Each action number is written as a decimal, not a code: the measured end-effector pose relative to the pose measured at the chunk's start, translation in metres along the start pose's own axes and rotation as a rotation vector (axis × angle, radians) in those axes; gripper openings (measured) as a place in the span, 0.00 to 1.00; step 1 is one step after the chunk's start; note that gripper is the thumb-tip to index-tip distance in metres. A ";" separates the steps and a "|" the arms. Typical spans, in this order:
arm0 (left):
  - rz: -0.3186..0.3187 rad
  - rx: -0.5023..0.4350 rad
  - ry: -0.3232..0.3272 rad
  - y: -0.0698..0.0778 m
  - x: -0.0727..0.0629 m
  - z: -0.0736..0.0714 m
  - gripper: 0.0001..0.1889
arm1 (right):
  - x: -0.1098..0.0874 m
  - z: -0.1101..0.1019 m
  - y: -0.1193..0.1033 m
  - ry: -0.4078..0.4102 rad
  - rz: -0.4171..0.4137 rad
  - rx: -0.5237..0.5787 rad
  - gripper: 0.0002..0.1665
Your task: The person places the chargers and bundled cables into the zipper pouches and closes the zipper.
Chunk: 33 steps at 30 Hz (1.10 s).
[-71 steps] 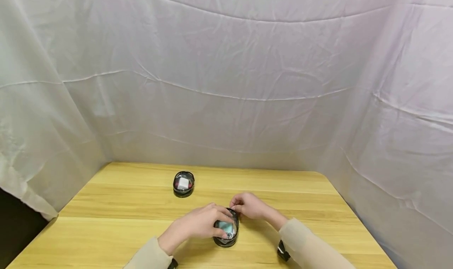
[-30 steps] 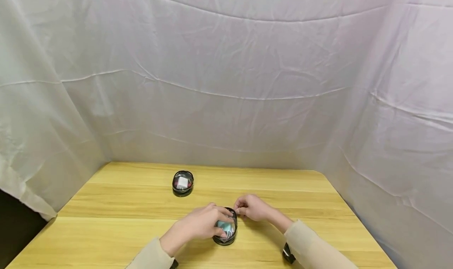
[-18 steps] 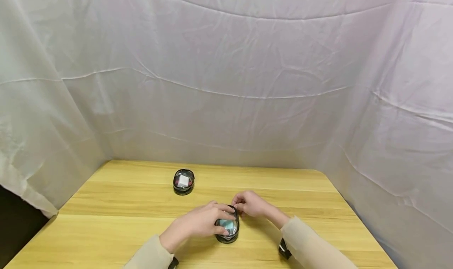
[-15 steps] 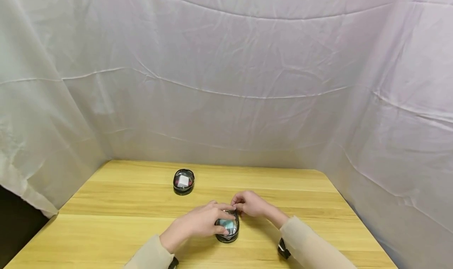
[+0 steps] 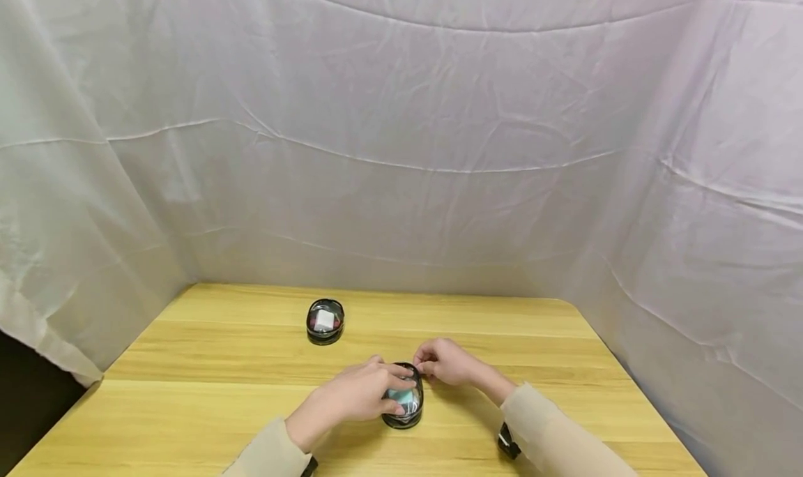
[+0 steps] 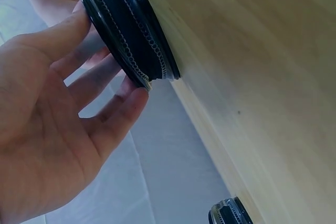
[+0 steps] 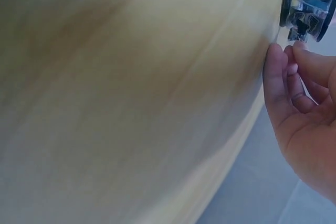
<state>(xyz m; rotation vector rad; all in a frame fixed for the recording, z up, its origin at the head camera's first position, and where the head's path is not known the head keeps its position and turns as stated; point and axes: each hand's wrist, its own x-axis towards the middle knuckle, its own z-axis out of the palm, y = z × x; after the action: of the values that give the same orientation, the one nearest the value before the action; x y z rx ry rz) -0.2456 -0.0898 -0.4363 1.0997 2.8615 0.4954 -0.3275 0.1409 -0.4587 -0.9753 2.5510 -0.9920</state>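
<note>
A small oval zip pouch (image 5: 411, 402) with a clear top and black trim rests on the table; something pale turquoise shows inside. My left hand (image 5: 360, 392) holds it from the left, thumb and fingers spread over its top rim. In the left wrist view, a black zipper band (image 6: 128, 24) runs round the pouch's side. At the far right end of the pouch, my right hand (image 5: 447, 362) pinches a small zipper tab (image 7: 298, 35) between thumb and fingertips. The fingertips partly hide that tab, and how far the zipper stands apart cannot be seen.
A second black-trimmed clear pouch (image 5: 325, 321), with a white block and red bits inside, stands farther back on the left. The wooden table (image 5: 238, 365) ends at pale hanging curtains (image 5: 401, 205) at the back and sides.
My right hand shifts slightly back and forth at the pouch's far right end, still pinching there. The left hand keeps its hold, and the pouch hardly moves.
</note>
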 end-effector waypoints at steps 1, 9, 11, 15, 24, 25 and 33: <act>-0.003 0.000 0.001 0.000 0.000 0.000 0.25 | -0.001 -0.001 -0.001 -0.001 -0.003 -0.009 0.06; -0.020 0.050 0.029 0.001 0.000 0.000 0.26 | -0.010 -0.006 -0.006 -0.004 -0.019 -0.067 0.05; -0.021 0.049 0.032 0.002 0.000 0.001 0.26 | -0.013 -0.005 -0.006 -0.007 -0.018 -0.071 0.05; -0.029 0.041 0.029 0.004 0.000 0.002 0.27 | -0.016 -0.001 -0.006 -0.014 -0.011 -0.088 0.06; -0.005 0.017 0.005 -0.001 -0.001 0.003 0.26 | -0.020 0.001 -0.005 -0.017 0.010 -0.003 0.05; 0.004 0.010 -0.002 -0.002 -0.001 0.003 0.26 | -0.022 0.001 -0.006 -0.016 0.012 0.017 0.04; 0.047 0.007 0.007 -0.007 0.001 0.000 0.26 | -0.036 0.004 -0.015 0.031 0.068 0.226 0.21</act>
<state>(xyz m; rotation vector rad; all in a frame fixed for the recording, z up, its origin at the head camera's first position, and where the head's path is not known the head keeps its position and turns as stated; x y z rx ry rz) -0.2504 -0.0937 -0.4385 1.1709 2.8511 0.4930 -0.2913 0.1545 -0.4518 -0.8109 2.4115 -1.2510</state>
